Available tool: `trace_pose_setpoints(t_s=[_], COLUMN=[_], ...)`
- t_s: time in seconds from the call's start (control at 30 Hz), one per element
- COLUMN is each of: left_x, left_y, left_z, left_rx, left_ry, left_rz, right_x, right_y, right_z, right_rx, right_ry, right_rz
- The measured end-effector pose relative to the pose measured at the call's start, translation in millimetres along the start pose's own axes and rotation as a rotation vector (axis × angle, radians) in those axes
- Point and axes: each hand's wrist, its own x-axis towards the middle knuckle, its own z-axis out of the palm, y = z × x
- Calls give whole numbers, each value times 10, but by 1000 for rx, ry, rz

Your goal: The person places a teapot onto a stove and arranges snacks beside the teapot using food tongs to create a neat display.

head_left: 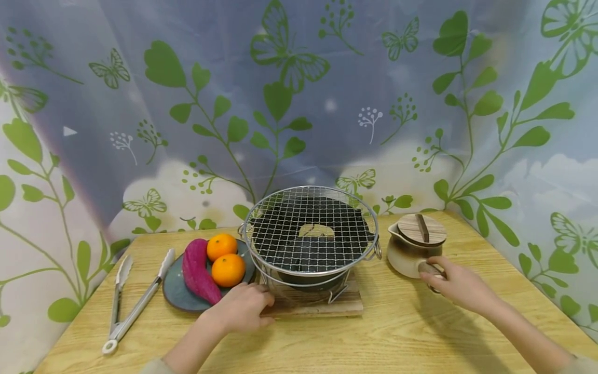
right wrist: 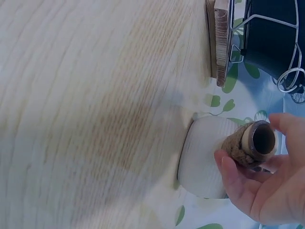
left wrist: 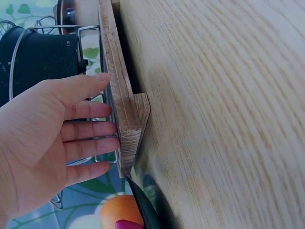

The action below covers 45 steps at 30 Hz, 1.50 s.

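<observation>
At the right, a cream and brown teapot (head_left: 405, 255) with a wooden lid (head_left: 422, 229) stands on the table. My right hand (head_left: 460, 284) holds its side handle (right wrist: 250, 144), a hollow stub wrapped in cord, with thumb and fingers around it. In the middle is a round tabletop grill (head_left: 310, 234) with a wire mesh over a black bowl, set on a wooden board (head_left: 322, 310). My left hand (head_left: 245, 307) is at the board's left front corner, fingers (left wrist: 90, 130) straight and fingertips at the board's edge. It holds nothing.
Left of the grill, a dark blue plate (head_left: 175, 292) bears a purple sweet potato (head_left: 196, 270) and two oranges (head_left: 228, 270). Metal tongs (head_left: 137, 309) lie spread at the table's left side. A cloth printed with leaves and butterflies (head_left: 289, 57) hangs behind the table.
</observation>
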Motion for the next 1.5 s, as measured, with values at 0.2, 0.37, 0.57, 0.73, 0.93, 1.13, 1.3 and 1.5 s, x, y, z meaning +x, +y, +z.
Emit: trace_pose_setpoints(t_s=[0.2, 0.37, 0.57, 0.73, 0.93, 1.13, 1.3, 1.5], left_x=[3, 9, 5, 7, 18, 25, 27, 18], left_y=[1, 0, 7, 12, 15, 16, 8, 1], left_z=[-3, -5, 2, 20, 28, 29, 28, 36], left_rx=[-6, -2, -5, -9, -11, -11, -5, -4], left_ry=[8, 9, 14, 19, 19, 30, 47, 54], left_rz=[4, 3, -3, -5, -4, 2, 10, 14], right_x=[14, 15, 26, 20, 42, 29, 40, 62], right_y=[46, 71, 41, 9, -9, -56, -62, -86], right_z=[7, 19, 65, 106, 91, 65, 44, 33], right_rx=[225, 299, 305, 207, -77, -192, -211, -241], right_ry=[-56, -57, -38, 3, 85, 67, 45, 20], right_rz=[84, 104, 83, 55, -29, -12, -27, -53])
